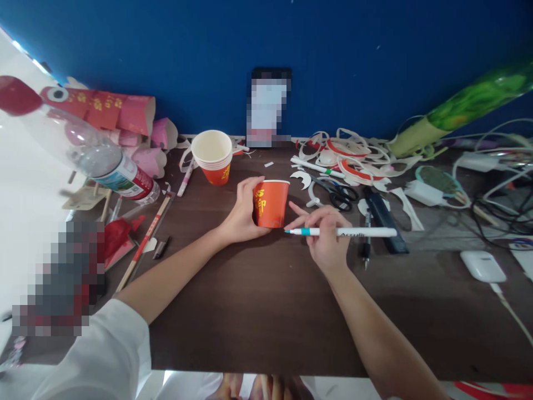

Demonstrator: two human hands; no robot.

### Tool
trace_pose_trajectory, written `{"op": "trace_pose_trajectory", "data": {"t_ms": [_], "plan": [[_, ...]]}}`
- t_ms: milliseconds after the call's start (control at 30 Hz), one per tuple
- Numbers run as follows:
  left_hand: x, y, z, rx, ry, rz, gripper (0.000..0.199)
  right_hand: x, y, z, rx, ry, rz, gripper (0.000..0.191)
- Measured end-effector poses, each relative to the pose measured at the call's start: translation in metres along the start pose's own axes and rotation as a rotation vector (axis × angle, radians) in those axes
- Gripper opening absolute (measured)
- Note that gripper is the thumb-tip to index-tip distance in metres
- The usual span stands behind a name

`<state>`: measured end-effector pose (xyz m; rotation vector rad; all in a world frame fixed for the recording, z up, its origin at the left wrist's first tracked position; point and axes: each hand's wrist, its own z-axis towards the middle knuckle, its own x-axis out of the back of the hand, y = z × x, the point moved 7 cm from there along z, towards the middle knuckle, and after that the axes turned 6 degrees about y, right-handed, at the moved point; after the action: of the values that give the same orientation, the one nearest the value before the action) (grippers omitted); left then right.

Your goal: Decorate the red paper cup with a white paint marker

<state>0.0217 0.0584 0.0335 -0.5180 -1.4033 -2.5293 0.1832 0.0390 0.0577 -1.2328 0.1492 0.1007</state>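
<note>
Our left hand is wrapped around the left side of a red-orange paper cup, thumb and fingers closed on it; the cup is upright before us, over the middle of the desk. Our right hand pinches a white marker, its teal tip just beside the cup's lower edge. Farther out we see stacked paper cups, scissors, curled scraps and a blurred screen before the blue panel.

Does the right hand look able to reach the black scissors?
Probably yes: the black scissors lie just beyond the right hand, with nothing over them, though it holds a white marker.
</note>
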Motion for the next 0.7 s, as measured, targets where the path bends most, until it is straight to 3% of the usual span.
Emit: {"op": "trace_pose_trajectory", "data": {"t_ms": [100, 300, 700], "plan": [[-0.0007, 0.0008, 0.0005, -0.029, 0.016, 0.001, 0.098, 0.0032, -0.004, 0.0019, 0.01, 0.062, -0.146, 0.022], [-0.0023, -0.0055, -0.0007, 0.105, -0.024, 0.006, 0.101, 0.0028, -0.0094, 0.0015, 0.059, 0.071, -0.179, 0.035], [-0.0013, -0.0045, 0.0002, 0.124, -0.021, 0.0, 0.098, 0.0002, -0.0105, -0.0015, 0.096, 0.055, -0.249, 0.036]]}}
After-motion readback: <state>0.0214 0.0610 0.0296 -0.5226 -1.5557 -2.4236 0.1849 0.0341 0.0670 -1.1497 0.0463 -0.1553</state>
